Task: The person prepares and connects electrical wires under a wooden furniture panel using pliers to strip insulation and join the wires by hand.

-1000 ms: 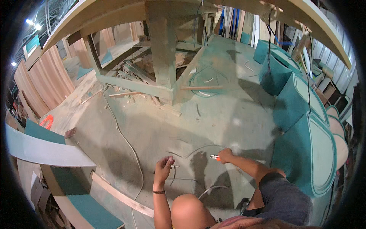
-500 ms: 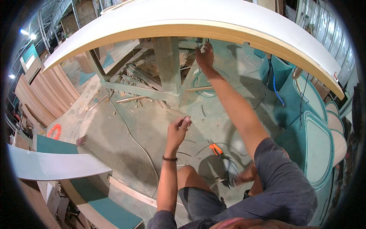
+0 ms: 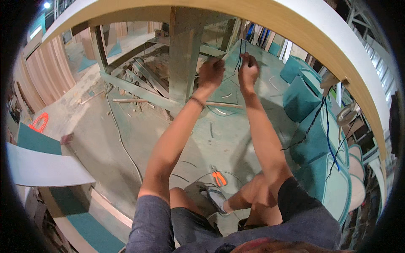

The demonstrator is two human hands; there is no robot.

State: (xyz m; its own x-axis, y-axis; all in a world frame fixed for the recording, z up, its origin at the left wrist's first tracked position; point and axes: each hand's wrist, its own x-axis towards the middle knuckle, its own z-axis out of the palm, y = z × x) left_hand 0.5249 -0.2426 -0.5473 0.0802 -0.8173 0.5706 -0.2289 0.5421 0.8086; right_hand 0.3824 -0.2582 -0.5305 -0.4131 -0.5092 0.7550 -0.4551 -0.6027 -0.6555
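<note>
Both my arms reach up below a curved white counter with a wood-coloured edge [image 3: 236,13]. Thin dark wires [image 3: 241,45] hang under that edge, and my right hand [image 3: 249,71] is closed on them with fingers pinched. Just left of it, my left hand [image 3: 211,74] is curled closed and a little blurred; whatever it holds, if anything, is hidden. On the floor near my foot lie pliers with orange handles [image 3: 219,178]. To the right, more black and blue wires [image 3: 328,130] dangle from the counter's underside.
Teal upholstered pieces [image 3: 310,122] stand along the right. A square post [image 3: 181,55] and a low rail [image 3: 139,90] hold up the counter, with wood scraps behind. A white curved panel [image 3: 46,166] lies at left, near an orange coiled hose [image 3: 39,122]. A cable [image 3: 120,135] crosses the floor.
My left hand has risen from low over the floor to beside my right hand. The right hand has shifted right and slightly down in view. The whole view has tilted and moved closer under the counter.
</note>
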